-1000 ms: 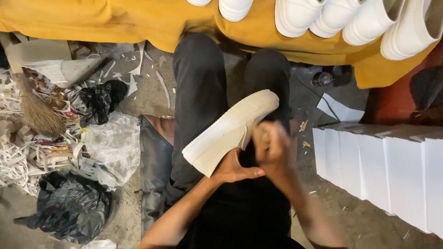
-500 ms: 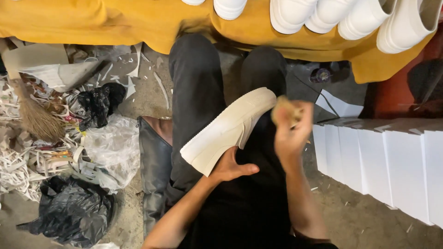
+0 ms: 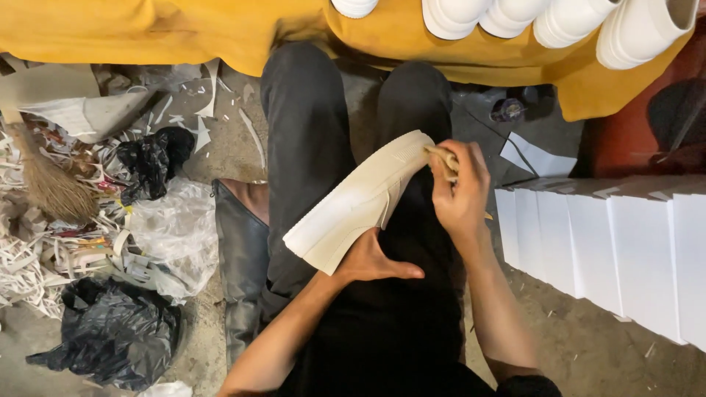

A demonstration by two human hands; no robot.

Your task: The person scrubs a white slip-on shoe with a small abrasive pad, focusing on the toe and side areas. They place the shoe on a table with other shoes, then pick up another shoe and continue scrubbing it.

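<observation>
A cream-white shoe (image 3: 358, 200) lies sole-up across my lap, over black trousers. My left hand (image 3: 373, 262) grips it from beneath at its near end. My right hand (image 3: 460, 192) is closed on a small tan wad, cloth or sponge I cannot tell (image 3: 443, 159), pressed against the far end of the sole's edge.
A yellow cloth-covered bench (image 3: 147, 29) holds a row of white shoes (image 3: 559, 18) at the top. White boxes (image 3: 610, 250) stand at the right. On the floor at the left lie a broom (image 3: 40, 176), paper scraps, a clear plastic bag (image 3: 173, 231) and black bags (image 3: 110, 331).
My right hand lifted away from the shoe towards the right, then came back down onto the far end of the sole. The left hand kept its hold on the shoe.
</observation>
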